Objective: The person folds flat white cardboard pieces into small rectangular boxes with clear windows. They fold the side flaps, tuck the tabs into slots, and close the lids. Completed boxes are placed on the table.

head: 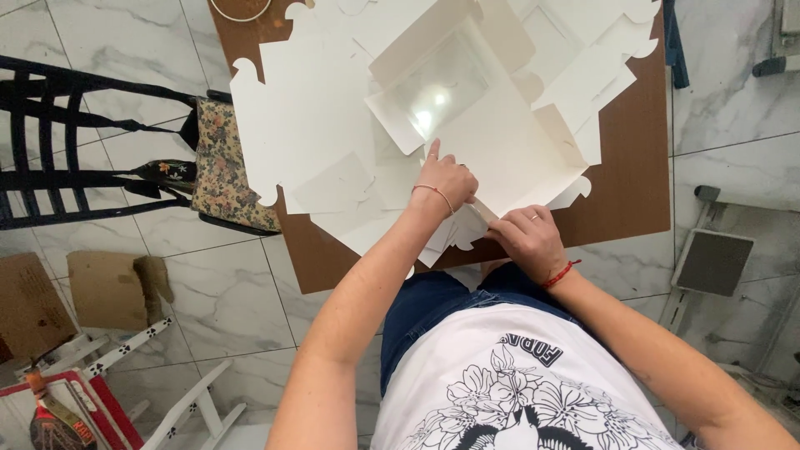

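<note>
hands 2 [450, 179] | windowed box 1 [467, 117] | table 1 [633, 183] | chair 1 [75, 150] | cardboard pieces 2 [104, 287]

Box blank [500, 142]: white matt card, smooth, w/ a glossy clear plastic window [437, 92] catching glare. More flat blanks [308, 108], same matt card. Table [633, 167]: brown wood-look top, smooth, dull. Floor [225, 292]: glossy marble-look tiles. Chair cushion [223, 167]: floral woven cloth. Cardboard pieces [104, 287] on the floor: brown, rough, matt.
</note>
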